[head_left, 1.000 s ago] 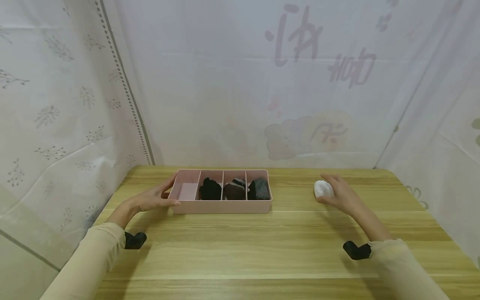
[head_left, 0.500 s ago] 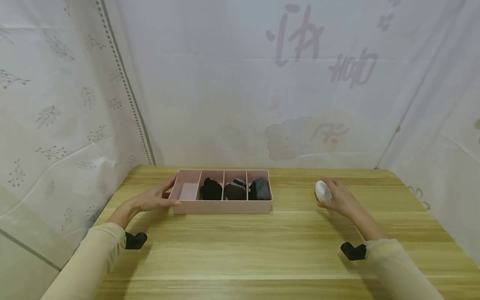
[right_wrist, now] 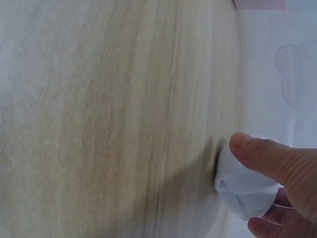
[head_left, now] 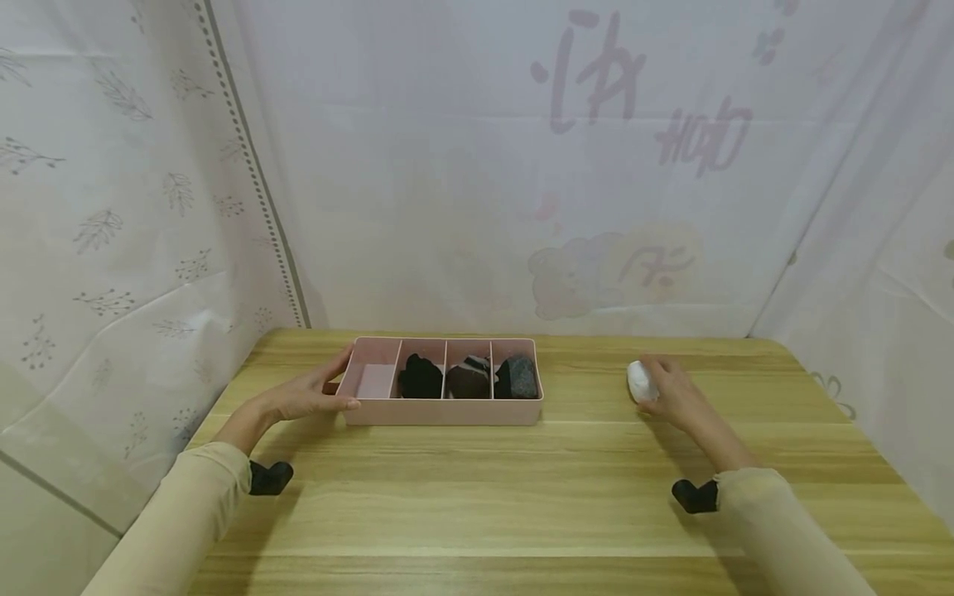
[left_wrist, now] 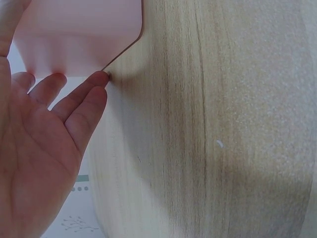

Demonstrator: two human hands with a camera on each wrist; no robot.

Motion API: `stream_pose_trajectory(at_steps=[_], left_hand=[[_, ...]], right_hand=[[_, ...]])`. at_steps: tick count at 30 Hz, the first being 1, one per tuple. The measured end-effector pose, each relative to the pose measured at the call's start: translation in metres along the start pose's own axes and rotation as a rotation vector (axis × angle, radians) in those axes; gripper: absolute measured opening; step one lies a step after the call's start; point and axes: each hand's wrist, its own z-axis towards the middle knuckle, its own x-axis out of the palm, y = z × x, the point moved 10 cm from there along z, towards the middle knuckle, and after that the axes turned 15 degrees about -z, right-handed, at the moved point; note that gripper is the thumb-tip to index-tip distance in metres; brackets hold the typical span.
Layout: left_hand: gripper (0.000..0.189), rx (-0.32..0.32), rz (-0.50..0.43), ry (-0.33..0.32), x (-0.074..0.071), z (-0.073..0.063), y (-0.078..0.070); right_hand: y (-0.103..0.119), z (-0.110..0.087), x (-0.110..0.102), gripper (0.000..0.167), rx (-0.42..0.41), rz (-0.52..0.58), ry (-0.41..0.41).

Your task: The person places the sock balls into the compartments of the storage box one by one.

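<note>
A pink divided box [head_left: 443,412] stands on the wooden table. My left hand [head_left: 309,395] holds its left end, thumb along the front corner and fingertips against the end wall, as the left wrist view shows. Rolled socks fill three of its compartments: a black one [head_left: 421,377], a brown striped one [head_left: 469,379] and a grey-and-black one [head_left: 517,377]. The leftmost compartment [head_left: 374,381] holds nothing. To the right of the box, my right hand [head_left: 674,395] pinches a balled white sock [right_wrist: 246,186] between thumb and fingers, low over the table.
The wooden table [head_left: 477,497] reaches back to a pale printed curtain [head_left: 417,207]. Patterned fabric [head_left: 134,248] hangs along the left side. A black wrist mount [head_left: 271,478] sticks out from the left sleeve, and another mount [head_left: 695,497] from the right sleeve.
My right hand has closed in on the white sock, its fingers now nearer together around it; the right forearm has shifted slightly left. The left hand and box stay in place.
</note>
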Motion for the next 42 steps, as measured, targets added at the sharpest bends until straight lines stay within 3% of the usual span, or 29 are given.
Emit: stream_pose_trajectory(at_steps=[18,32,37,42], left_hand=[[0.1,0.003,-0.003,0.003,0.001,0.0,-0.001],[0.101,-0.004,0.013,-0.004,0.0,-0.002,-0.004],[0.1,-0.004,0.016,-0.006,0.0,-0.003,-0.003],[0.1,-0.006,0.004,-0.007,-0.001,-0.003,-0.002]], right_hand=[[-0.008,-0.002,-0.002,0.056,0.019,-0.065,-0.07],[-0.007,0.002,-0.007,0.044,0.022,-0.118,-0.074],[-0.004,0.004,-0.013,0.043,0.031,-0.088,-0.107],[0.006,0.008,-0.027,0.043,0.011,0.005,-0.199]])
